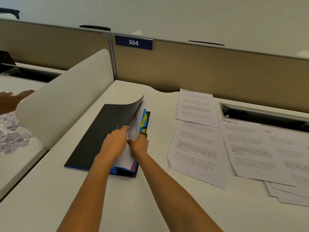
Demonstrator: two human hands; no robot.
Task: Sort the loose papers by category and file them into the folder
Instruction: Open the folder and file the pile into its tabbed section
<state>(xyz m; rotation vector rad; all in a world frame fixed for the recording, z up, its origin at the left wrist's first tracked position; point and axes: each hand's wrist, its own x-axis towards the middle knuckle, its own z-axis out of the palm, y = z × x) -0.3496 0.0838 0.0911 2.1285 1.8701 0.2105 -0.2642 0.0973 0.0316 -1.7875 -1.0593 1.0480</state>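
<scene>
A black folder [98, 134] lies open on the white desk [117, 206], with blue and pink dividers and yellow tabs [144, 120] at its right edge. My left hand [115, 143] lifts a black divider page and white sheets [137, 121], its fingers curled into the stack. My right hand [139, 144] pinches the lower edge of the same sheets beside it. To the right, loose printed papers lie on the desk: one headed SPORTS [194, 104] at the back, another sheet [195, 151] before it, and a second SPORTS sheet [247, 148] on an overlapping pile.
A curved white divider [66, 97] stands left of the folder. Beyond it, another person's hand [11, 99] hovers over shredded paper [11, 134]. A tan partition with a 304 sign [133, 42] closes the back. A cable slot [264, 116] opens at the right rear.
</scene>
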